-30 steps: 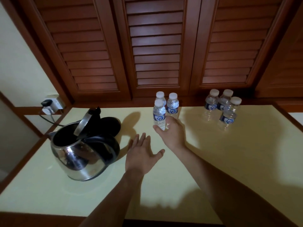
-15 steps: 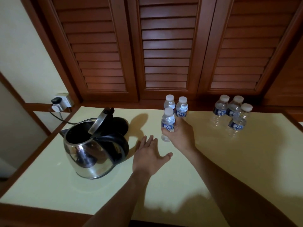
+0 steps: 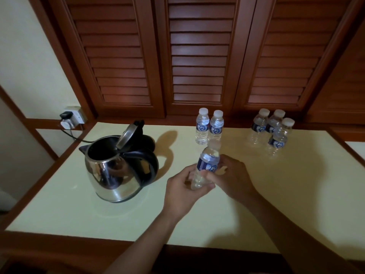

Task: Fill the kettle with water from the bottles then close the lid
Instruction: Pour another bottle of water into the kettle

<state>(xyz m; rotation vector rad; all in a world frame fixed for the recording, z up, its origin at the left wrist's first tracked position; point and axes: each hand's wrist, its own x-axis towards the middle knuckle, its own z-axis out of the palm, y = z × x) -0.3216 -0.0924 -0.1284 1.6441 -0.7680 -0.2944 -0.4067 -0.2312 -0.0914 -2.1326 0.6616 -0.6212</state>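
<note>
A steel kettle [image 3: 110,173] with a black handle stands on the left of the pale yellow table [image 3: 79,214], its lid [image 3: 126,135] tipped up and open. Both hands hold one small water bottle [image 3: 207,165] with a blue label, lifted off the table and tilted. My left hand [image 3: 181,192] grips its lower part and my right hand [image 3: 231,175] grips its side. The bottle's white cap [image 3: 214,144] is blurred. Two capped bottles [image 3: 209,127] stand behind it.
Three more capped bottles [image 3: 270,129] stand at the back right. A black kettle base [image 3: 147,142] sits behind the kettle, with a cord running to a wall socket [image 3: 72,117] at the left. Louvred wooden doors [image 3: 197,56] close off the back.
My right hand has lifted the front bottle from the group and brought it toward me. My left hand has left the table and taken hold of the bottle's lower part.
</note>
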